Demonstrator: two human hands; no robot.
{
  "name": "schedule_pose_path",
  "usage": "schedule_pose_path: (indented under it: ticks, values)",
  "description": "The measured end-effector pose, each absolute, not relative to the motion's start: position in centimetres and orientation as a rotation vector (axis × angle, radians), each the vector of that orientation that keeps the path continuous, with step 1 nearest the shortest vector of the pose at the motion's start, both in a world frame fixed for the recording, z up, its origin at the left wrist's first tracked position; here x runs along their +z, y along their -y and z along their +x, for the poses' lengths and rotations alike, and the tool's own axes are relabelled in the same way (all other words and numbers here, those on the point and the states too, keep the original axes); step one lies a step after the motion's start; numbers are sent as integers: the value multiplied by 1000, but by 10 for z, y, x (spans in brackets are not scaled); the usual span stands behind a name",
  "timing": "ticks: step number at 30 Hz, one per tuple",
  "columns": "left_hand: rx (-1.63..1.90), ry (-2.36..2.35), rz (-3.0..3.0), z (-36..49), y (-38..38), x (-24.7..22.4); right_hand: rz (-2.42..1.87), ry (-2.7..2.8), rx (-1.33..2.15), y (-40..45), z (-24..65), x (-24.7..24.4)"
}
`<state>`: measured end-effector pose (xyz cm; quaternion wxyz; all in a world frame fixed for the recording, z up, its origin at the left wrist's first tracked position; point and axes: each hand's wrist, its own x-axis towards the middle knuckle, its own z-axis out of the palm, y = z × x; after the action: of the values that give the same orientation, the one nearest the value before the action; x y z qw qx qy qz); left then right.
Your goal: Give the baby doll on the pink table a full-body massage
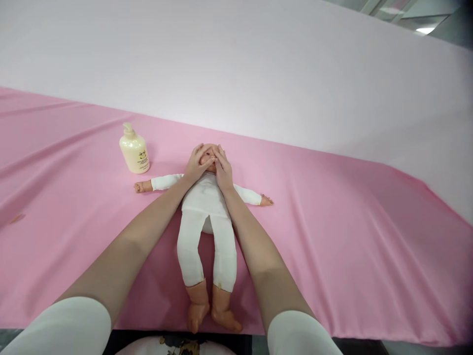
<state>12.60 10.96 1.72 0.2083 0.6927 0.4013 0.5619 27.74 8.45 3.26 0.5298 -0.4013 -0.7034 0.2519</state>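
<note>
A baby doll (207, 197) in a white top and trousers lies on its back, its head at the far end and its bare feet towards me. My left hand (195, 163) rests on the left side of the doll's head, fingers stretched across its cheek and forehead. On the other side lies my right hand (223, 170), fingers extended up along the face. Both thumbs come close together near the doll's mouth. Between my hands, part of the doll's face shows; the sides of its head are covered. The doll's arms spread out past my wrists.
A cream pump bottle (135, 153) with dark print stands left of the doll's head. Under everything is a wrinkled pink cloth (332, 236), with a white surface (221, 64) beyond it. A small brownish mark (16, 218) is on the cloth at far left.
</note>
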Motion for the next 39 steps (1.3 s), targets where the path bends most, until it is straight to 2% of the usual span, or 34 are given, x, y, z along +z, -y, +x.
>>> schedule_pose_path:
  ticks: [14,22,31,39]
  values:
    - [1539,-1088,1955,125,-117,15,-1169,1392,850,-102,275,25]
    - [1562,-1056,2001,125,-121,15,-1031,1658,734,-100,281,31]
    - [1499,-1146,1844,125,-124,12,-1124,1501,797,-104,280,25]
    - [1530,-1075,1932,124,-125,13,-1024,1637,737,-97,282,33]
